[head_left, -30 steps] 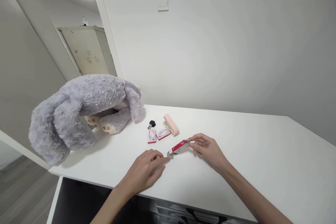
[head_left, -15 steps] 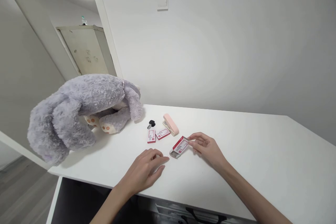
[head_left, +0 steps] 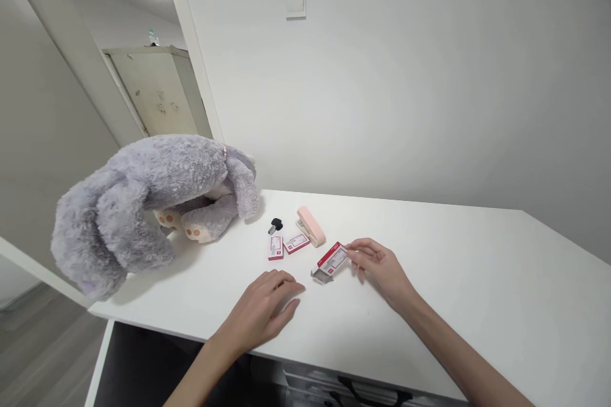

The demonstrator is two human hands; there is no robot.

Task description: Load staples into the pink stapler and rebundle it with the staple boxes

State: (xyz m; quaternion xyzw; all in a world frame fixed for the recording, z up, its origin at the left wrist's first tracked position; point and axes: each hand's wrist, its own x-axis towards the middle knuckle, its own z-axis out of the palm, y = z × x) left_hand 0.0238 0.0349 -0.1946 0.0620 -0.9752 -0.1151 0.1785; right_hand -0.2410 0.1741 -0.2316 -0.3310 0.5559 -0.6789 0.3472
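My right hand (head_left: pixel 375 265) pinches the far right end of a small red and white staple box (head_left: pixel 333 259) between thumb and fingers. The box's near end is open, with its grey flaps spread toward me. To the left, my left hand (head_left: pixel 268 305) rests on the white table with fingers apart and nothing in them. Beyond the hands lie two more red and white boxes, one (head_left: pixel 275 248) beside the other (head_left: pixel 296 243). A pink stapler (head_left: pixel 311 226) touches or nearly touches the right one. Behind them is a small black and silver item (head_left: pixel 275 226).
A large lilac plush toy (head_left: pixel 157 203) fills the left part of the white table (head_left: pixel 453 280). Below the table's front edge there is a dark open space with black handles (head_left: pixel 375 394). A white wall with a switch (head_left: pixel 296 5) stands behind.
My right hand has shifted slightly up and right with the box, whose open end now shows its flaps spread wider. The left hand has barely moved.
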